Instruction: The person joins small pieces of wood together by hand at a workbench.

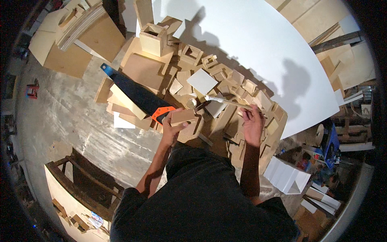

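Note:
My left hand [171, 131] grips a small wooden block [182, 117], its broad tan face turned up. A thin wooden stick [231, 103] is pinched in my right hand [253, 126]; white paste coats its far end [209, 98], which points left toward the block. Just beyond the block sits a small round container [191, 103] with something pale inside. Left of my left hand lies a handsaw with an orange handle [160, 114] and a dark blade [131, 89], resting across wooden boards. A white square piece [202, 81] lies among the wood pieces ahead.
Small open wooden boxes [192, 55] and offcuts crowd the work surface. A taller square wooden box [153, 40] stands at the far left. Behind is a large white sheet [258, 40] with shadows on it. Folded white material [286, 176] lies right; a wooden frame [76, 183] stands lower left.

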`<state>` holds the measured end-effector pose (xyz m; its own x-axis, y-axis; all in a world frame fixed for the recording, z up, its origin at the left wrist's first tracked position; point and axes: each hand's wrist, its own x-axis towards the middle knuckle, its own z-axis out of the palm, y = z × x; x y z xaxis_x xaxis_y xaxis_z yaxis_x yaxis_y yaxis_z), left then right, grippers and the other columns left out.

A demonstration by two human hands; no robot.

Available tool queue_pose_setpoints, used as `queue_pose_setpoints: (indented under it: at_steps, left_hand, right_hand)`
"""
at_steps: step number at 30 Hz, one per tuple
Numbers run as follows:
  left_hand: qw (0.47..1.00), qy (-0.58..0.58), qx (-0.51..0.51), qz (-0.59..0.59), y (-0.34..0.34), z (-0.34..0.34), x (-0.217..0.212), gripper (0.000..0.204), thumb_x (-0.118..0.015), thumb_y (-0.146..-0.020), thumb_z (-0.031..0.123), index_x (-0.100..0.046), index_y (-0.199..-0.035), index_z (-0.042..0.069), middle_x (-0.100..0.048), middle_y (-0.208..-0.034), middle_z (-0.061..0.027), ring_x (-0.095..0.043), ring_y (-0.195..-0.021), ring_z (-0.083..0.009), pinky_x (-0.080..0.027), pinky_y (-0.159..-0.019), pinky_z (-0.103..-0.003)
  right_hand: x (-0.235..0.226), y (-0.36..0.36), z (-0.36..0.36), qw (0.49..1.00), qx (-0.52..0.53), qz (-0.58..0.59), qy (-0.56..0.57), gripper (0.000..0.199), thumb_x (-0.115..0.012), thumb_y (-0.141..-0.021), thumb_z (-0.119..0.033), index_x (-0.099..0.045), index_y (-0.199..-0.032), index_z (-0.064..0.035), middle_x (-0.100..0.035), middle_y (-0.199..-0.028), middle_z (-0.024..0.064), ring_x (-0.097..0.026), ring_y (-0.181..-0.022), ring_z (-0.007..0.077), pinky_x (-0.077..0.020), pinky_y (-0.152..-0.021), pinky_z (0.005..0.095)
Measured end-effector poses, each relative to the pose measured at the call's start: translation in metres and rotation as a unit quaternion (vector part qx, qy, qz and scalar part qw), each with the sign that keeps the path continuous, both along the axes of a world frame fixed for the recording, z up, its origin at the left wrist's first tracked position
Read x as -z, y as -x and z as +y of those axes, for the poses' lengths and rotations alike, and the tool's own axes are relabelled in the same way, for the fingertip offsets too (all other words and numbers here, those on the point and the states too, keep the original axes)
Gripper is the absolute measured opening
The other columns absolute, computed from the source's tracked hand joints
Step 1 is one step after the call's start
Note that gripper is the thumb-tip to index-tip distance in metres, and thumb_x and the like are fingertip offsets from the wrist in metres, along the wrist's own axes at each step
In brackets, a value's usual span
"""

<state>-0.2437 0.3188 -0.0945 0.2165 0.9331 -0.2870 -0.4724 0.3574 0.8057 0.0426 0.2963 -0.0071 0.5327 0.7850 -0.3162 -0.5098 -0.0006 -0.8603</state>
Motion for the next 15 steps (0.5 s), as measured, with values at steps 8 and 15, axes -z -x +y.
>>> queue_pose_setpoints:
  at_steps: [8,15]
  left_hand:
    - [0.898,0.062,-0.003,-0.436,-0.029,0.007,-0.117,0.079,-0.074,-0.080,0.023,-0.033,-0.138,-0.009,-0.044,-0.137,-0.0221,-0.047,-0.127,-0.0292,-0.036,-0.113,-0.034]
    - [0.887,0.040,0.033,-0.458,-0.057,-0.004,-0.172,0.093,-0.080,-0.075,0.032,-0.029,-0.140,-0.011,-0.038,-0.141,-0.0254,-0.043,-0.130,-0.0314,-0.039,-0.111,-0.034]
  right_hand:
    - [-0.081,0.028,-0.026,0.964,0.009,-0.025,-0.266,0.016,-0.050,-0.098,-0.013,-0.060,-0.098,0.0005,-0.060,-0.102,0.0117,-0.063,-0.099,0.0198,-0.0612,-0.072,0.0286]
    - [-0.106,0.029,-0.045,0.941,0.021,-0.110,-0.319,0.019,-0.056,-0.095,-0.016,-0.054,-0.099,0.0016,-0.060,-0.097,0.0174,-0.064,-0.087,0.0220,-0.0580,-0.052,0.0282]
